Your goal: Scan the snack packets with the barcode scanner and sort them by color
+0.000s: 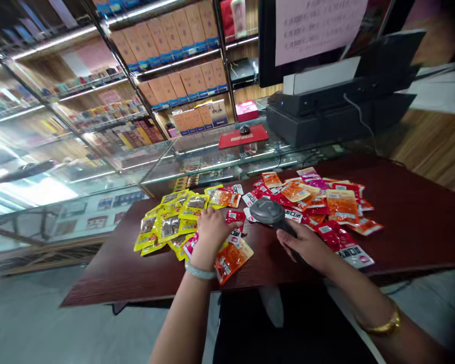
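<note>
Two bare hands over the desk (117, 270); the right hand (307, 245) clasps a scanner (267, 211) by its handle, long axis slanting from near right to far left; the left hand (211, 231) spreads over packets, gripping or not I cannot tell; a red packet (238, 216) lies between, nearer the left hand; yellow packets (170, 226) left, mixed pile (341, 203) right; glass counter (196, 143) far.

Glare far left; light strips (144, 11) glowing; edges smeared, stretched; upper-right corner dark.
</note>
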### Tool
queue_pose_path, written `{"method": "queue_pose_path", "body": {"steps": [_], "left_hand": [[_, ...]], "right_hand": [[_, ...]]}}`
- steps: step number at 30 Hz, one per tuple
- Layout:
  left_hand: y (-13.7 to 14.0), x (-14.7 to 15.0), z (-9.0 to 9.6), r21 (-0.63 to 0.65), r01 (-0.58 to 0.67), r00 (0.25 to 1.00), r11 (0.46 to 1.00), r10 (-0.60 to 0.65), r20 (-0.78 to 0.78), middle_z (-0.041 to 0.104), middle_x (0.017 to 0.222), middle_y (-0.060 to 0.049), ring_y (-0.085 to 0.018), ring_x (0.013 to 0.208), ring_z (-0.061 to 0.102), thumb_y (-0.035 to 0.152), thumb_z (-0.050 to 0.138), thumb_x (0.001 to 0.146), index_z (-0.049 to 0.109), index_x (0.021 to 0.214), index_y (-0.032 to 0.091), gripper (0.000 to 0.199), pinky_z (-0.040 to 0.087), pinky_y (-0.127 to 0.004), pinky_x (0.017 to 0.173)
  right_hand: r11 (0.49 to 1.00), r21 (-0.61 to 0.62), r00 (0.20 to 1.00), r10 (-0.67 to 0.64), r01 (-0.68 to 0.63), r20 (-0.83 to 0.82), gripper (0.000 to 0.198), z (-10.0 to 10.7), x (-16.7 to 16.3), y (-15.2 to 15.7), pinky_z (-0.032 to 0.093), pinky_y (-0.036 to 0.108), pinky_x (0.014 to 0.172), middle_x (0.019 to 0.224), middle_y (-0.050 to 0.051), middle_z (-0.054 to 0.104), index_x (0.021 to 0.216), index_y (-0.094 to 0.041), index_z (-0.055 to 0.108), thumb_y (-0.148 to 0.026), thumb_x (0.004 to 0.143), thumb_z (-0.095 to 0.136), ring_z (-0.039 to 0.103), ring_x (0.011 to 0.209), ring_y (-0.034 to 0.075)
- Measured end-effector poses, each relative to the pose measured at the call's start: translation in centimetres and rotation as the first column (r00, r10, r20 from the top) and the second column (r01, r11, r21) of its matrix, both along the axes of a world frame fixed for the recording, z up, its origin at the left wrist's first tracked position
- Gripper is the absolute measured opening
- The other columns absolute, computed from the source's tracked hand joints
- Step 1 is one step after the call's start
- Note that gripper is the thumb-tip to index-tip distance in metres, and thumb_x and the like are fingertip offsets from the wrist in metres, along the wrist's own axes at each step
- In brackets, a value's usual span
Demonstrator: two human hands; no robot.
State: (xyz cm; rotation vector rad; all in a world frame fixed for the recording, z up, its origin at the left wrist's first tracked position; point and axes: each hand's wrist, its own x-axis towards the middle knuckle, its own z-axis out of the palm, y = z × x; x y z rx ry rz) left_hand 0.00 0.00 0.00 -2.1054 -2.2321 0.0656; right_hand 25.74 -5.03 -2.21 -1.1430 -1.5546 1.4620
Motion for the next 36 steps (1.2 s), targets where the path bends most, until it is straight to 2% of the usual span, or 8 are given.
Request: {"method": "queue_pose_path", "body": {"steps": [9,14,20,24,27,29,32,36], "left_hand": [[-0.4,0.5,-2.6,0.152,-0.029,0.979,0.988,-0.003,0.206,0.069,0.105,-0.014,-0.032,0.108,0.06,0.06,0.064,0.082,0.059,0.107,0.016,0.05,0.042,-0.039,0.089],[0.3,0.8,-2.3,0.057,-0.096,0.835,0.994,0.05,0.548,0.071,0.094,-0.007,-0.025,0.088,0.066,0.054,0.07,0.079,0.056,0.108,0.021,0.046,0.042,-0.031,0.076],[0.7,0.4,-3.5,0.089,-0.123,0.773,0.988,0.04,0.633,0.069,0.097,-0.007,-0.025,0.09,0.064,0.046,0.075,0.074,0.057,0.11,0.02,0.047,0.042,-0.032,0.079],[2.6,2.5,-3.7,0.07,-0.116,0.552,0.991,0.005,0.834,0.068,0.088,-0.005,-0.021,0.081,0.062,0.055,0.073,0.074,0.061,0.102,0.019,0.047,0.044,-0.03,0.075],[5.2,4.3,-3.3,0.112,0.006,0.407,0.994,-0.104,0.907,0.069,0.088,-0.005,-0.019,0.082,0.062,0.056,0.059,0.087,0.065,0.1,0.018,0.041,0.047,-0.03,0.078],[6.9,4.2,-2.8,0.147,0.072,0.544,0.986,-0.162,0.823,0.07,0.096,-0.007,-0.021,0.092,0.063,0.046,0.052,0.093,0.068,0.102,0.019,0.033,0.047,-0.033,0.086],[8.9,1.9,-2.0,0.171,0.058,0.888,0.984,-0.129,0.442,0.066,0.118,-0.013,-0.029,0.114,0.056,0.03,0.054,0.092,0.069,0.112,0.021,0.027,0.04,-0.042,0.099],[10.3,-1.8,-1.4,0.06,0.08,0.994,0.995,-0.084,0.076,0.06,0.127,-0.017,-0.036,0.122,0.049,0.039,0.066,0.082,0.064,0.119,0.022,0.041,0.038,-0.049,0.1]], "right_hand": [[0.999,0.006,0.999,0.049,-0.049,-0.015,0.038,-0.2,0.0,-0.6,0.036,0.024,0.044,0.051,-0.009,0.046,0.106,-0.019,0.053,-0.055,0.093,0.055,0.045,0.041,0.011],[0.998,0.029,0.998,0.051,-0.05,-0.041,0.039,0.3,0.1,-0.4,0.035,0.022,0.044,0.053,-0.009,0.046,0.099,-0.019,0.054,-0.057,0.092,0.056,0.044,0.042,0.01],[0.998,0.037,0.999,0.042,-0.042,-0.012,0.038,0.6,0.1,-0.4,0.034,0.023,0.044,0.051,-0.009,0.045,0.098,-0.02,0.055,-0.057,0.093,0.055,0.045,0.042,0.011],[0.999,0.025,0.999,0.033,-0.032,-0.007,0.038,0.5,0.4,-0.1,0.035,0.023,0.044,0.052,-0.008,0.047,0.097,-0.021,0.054,-0.059,0.092,0.055,0.045,0.042,0.011],[1.0,0.028,1.0,0.014,-0.013,-0.016,0.039,0.4,0.5,0.3,0.035,0.022,0.043,0.052,-0.008,0.047,0.096,-0.021,0.053,-0.059,0.093,0.054,0.044,0.042,0.01],[1.0,0.021,1.0,0.003,-0.003,-0.019,0.04,0.4,0.6,0.5,0.035,0.022,0.043,0.052,-0.009,0.046,0.101,-0.02,0.054,-0.06,0.093,0.054,0.044,0.042,0.01],[1.0,-0.012,1.0,-0.006,0.006,-0.021,0.046,0.2,0.8,0.7,0.035,0.021,0.043,0.052,-0.01,0.046,0.112,-0.02,0.053,-0.061,0.092,0.055,0.045,0.041,0.01],[1.0,-0.023,1.0,-0.008,0.008,-0.016,0.047,-0.3,1.0,1.0,0.035,0.022,0.043,0.052,-0.01,0.046,0.114,-0.02,0.054,-0.061,0.092,0.054,0.045,0.041,0.01]]}}
